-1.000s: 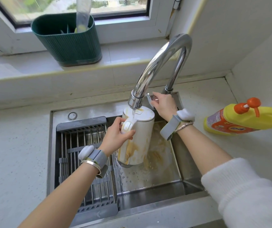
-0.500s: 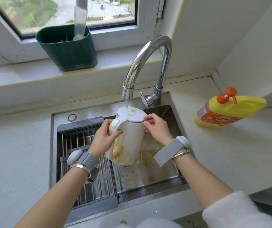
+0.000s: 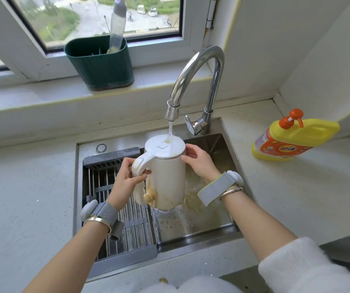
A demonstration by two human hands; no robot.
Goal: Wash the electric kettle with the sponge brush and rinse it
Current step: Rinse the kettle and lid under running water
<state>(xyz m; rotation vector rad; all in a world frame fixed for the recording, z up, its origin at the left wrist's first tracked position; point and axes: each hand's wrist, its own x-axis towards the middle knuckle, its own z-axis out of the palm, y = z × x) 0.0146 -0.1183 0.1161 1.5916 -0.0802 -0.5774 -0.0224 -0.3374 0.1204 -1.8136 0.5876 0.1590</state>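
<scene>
A white electric kettle (image 3: 167, 178) with yellow-brown stains near its base is held upright over the steel sink (image 3: 212, 231). Its lid is closed, and water from the chrome tap (image 3: 193, 75) runs onto the lid. My left hand (image 3: 127, 178) grips the kettle's handle. My right hand (image 3: 199, 161) holds the kettle's upper right side just under the lid, fingers curled against the body. The sponge brush (image 3: 117, 24) stands handle-up in a green holder (image 3: 100, 62) on the windowsill.
A grey drain rack (image 3: 114, 218) fills the sink's left half. Yellowish water lies on the sink floor. The tap lever (image 3: 193, 124) sits behind the kettle. A yellow detergent bottle (image 3: 290, 138) with an orange pump stands on the counter at right.
My right hand left the tap lever and came to the kettle's upper side. The kettle now stands upright under the running water, which falls on its lid. The camera view shifted up.
</scene>
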